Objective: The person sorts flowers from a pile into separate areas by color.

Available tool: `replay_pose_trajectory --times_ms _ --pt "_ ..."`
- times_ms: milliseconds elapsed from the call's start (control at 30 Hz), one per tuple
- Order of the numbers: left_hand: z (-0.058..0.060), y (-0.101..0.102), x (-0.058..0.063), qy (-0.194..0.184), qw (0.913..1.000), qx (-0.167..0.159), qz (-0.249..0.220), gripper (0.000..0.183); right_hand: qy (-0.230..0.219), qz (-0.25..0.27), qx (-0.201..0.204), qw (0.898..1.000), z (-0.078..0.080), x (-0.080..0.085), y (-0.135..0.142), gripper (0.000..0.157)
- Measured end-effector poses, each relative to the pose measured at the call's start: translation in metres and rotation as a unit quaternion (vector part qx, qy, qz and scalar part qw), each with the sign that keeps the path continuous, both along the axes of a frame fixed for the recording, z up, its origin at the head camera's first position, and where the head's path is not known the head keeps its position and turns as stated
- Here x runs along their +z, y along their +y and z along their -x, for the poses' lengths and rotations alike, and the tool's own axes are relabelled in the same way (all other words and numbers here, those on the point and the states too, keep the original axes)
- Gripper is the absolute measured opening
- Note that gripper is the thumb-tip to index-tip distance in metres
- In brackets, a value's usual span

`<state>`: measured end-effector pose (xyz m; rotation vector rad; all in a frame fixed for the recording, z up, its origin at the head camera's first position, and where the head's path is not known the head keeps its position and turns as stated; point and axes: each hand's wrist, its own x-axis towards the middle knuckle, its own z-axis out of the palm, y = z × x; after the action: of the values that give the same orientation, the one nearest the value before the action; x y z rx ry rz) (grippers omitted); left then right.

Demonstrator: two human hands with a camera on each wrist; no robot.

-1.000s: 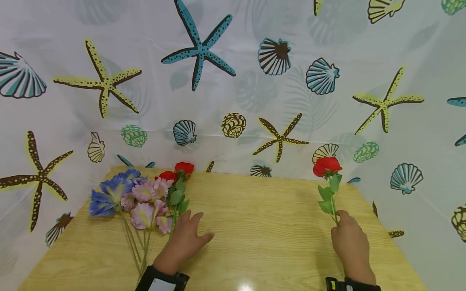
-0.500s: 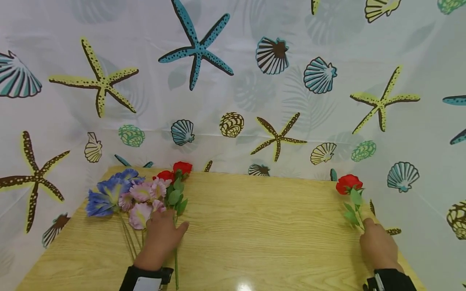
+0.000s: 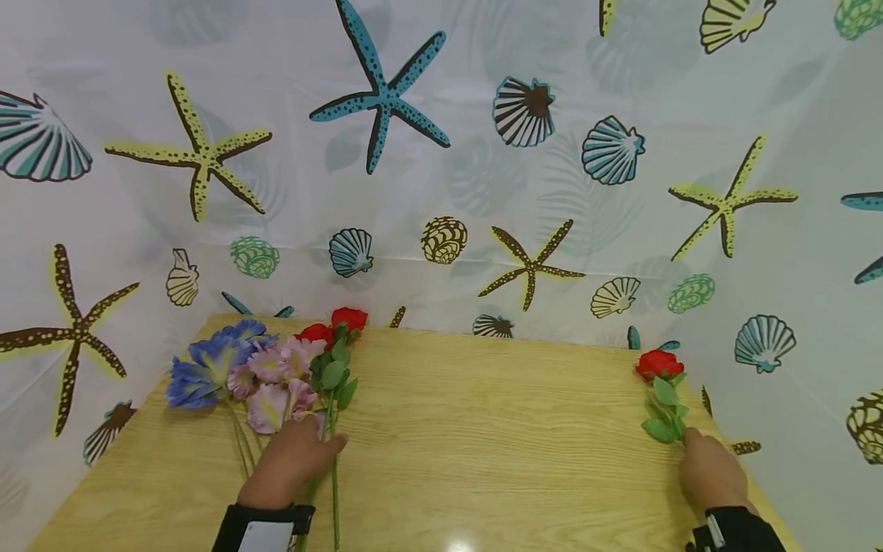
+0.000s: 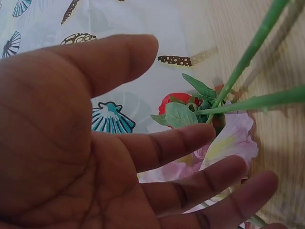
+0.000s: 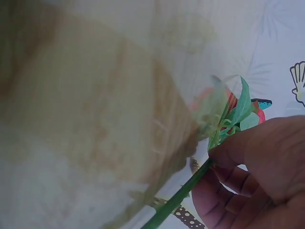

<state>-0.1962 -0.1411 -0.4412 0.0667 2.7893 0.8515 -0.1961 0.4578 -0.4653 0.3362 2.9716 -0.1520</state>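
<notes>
At the right side of the table my right hand point(image 3: 713, 471) pinches the green stem point(image 5: 183, 190) of a red rose point(image 3: 660, 364) between thumb and fingers. The rose's head points away from me toward the back edge. On the left, my left hand point(image 3: 291, 464) reaches over the flower stems, its fingers extended and the thumb apart. In the left wrist view the fingers point(image 4: 190, 188) lie in front of pink flowers point(image 4: 233, 136), close to two green rose stems point(image 4: 255, 50). Whether they touch any stem, I cannot tell.
Blue flowers point(image 3: 196, 376), pink flowers point(image 3: 269, 410) and red roses point(image 3: 348, 318) lie side by side at the table's left. The wooden table point(image 3: 497, 445) ends at a white curtain point(image 3: 428, 176) printed with starfish and shells.
My right hand has carried the rose rightward and lower, toward the table's right edge. My left hand has moved left from beside the roses to over the stems.
</notes>
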Motion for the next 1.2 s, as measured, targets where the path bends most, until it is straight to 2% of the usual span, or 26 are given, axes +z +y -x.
replay_pose_trajectory --times_ms 67,233,300,400,467,567,667,733,833,933,1200 --pt "0.0 0.001 0.001 -0.005 1.0 -0.006 0.005 0.067 -0.008 0.005 -0.004 1.0 -0.001 0.002 0.0 0.038" --pt "-0.001 0.001 0.004 -0.01 0.9998 -0.005 0.015 0.066 0.019 0.007 -0.031 0.999 -0.003 0.003 -0.003 0.046" --pt "-0.003 0.0 0.007 -0.008 0.9998 0.001 0.018 0.06 0.026 0.006 -0.047 0.999 -0.003 0.004 -0.005 0.06" --pt "-0.005 -0.002 0.01 -0.008 0.9995 0.019 0.023 0.041 0.022 0.014 -0.062 0.998 -0.003 0.004 -0.008 0.089" --pt "-0.007 -0.005 0.013 -0.001 0.9992 0.032 0.024 0.037 0.023 0.02 -0.065 0.997 -0.003 0.004 -0.01 0.105" --pt "-0.01 -0.012 0.017 0.021 0.9976 0.054 0.038 0.035 0.035 0.023 -0.061 0.997 -0.002 0.001 -0.012 0.118" --pt "-0.011 -0.019 0.02 0.043 0.9949 0.078 0.047 0.027 0.05 0.012 -0.055 0.997 -0.001 -0.001 -0.013 0.119" --pt "-0.011 -0.022 0.019 0.043 0.9941 0.085 0.051 0.024 0.058 0.005 -0.051 0.997 0.0 -0.001 -0.014 0.119" --pt "-0.011 -0.026 0.016 0.033 0.9947 0.082 0.052 0.018 0.072 0.004 -0.045 0.996 -0.002 0.0 -0.019 0.117" --pt "-0.011 -0.028 0.012 0.031 0.9951 0.074 0.057 0.02 0.091 0.007 -0.033 0.995 -0.005 0.003 -0.027 0.114" --pt "-0.009 -0.031 0.008 0.055 0.9935 0.074 0.068 0.024 0.121 0.015 -0.001 0.992 -0.006 0.007 -0.05 0.108"
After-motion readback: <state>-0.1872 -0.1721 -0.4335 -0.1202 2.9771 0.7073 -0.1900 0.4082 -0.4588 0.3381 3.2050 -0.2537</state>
